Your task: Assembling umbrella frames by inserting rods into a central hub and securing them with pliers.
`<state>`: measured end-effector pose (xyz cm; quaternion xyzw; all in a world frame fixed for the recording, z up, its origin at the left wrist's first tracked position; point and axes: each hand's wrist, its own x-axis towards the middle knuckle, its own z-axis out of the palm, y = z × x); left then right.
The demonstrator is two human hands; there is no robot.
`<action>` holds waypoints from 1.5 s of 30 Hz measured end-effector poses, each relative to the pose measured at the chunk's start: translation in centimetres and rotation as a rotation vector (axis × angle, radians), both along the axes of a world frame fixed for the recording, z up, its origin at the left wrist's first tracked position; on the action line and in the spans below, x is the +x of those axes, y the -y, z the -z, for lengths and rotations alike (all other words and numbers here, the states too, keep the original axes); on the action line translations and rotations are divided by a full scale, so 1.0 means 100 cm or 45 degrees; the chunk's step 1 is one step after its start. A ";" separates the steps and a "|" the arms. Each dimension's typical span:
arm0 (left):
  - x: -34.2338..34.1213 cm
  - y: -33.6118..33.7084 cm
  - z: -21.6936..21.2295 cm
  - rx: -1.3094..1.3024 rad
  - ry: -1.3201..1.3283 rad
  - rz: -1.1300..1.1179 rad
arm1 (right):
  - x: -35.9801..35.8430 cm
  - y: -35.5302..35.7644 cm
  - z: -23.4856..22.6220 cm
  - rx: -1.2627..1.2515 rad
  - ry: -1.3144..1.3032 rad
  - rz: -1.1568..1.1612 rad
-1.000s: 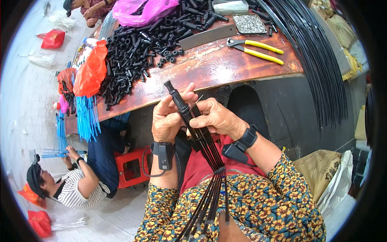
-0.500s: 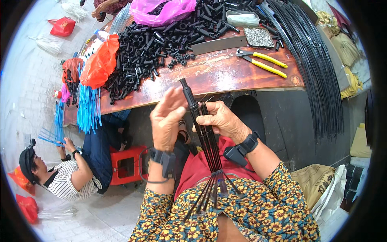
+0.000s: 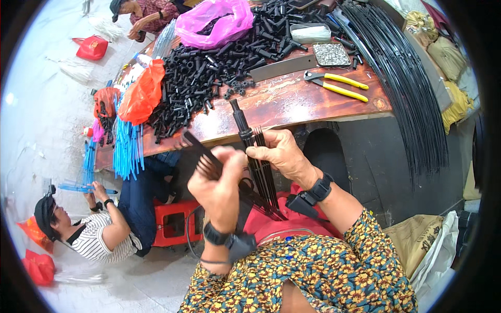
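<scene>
My right hand grips a bundle of thin black rods capped by a black plastic tip, held upright over my lap in front of the wooden table. My left hand holds a second, smaller set of black rods, tilted up and to the left, apart from the main bundle. Both wrists wear black bands with small devices. The lower ends of the rods are hidden behind my hands and the red cloth on my lap.
On the table lie a heap of black plastic parts, yellow-handled pliers, a tray of small metal pieces, a pink bag and long black rods. A person in a striped shirt sits on the floor at left.
My left hand has pulled a few rods away from the main bundle and swung them left. The right hand still holds the bundle upright. The view shifted toward the table.
</scene>
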<state>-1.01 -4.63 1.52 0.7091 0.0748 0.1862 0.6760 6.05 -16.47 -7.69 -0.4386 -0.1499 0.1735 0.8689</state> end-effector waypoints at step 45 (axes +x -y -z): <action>0.017 -0.016 0.040 -0.601 0.061 0.136 | -0.011 -0.011 -0.008 -0.224 -0.042 -0.017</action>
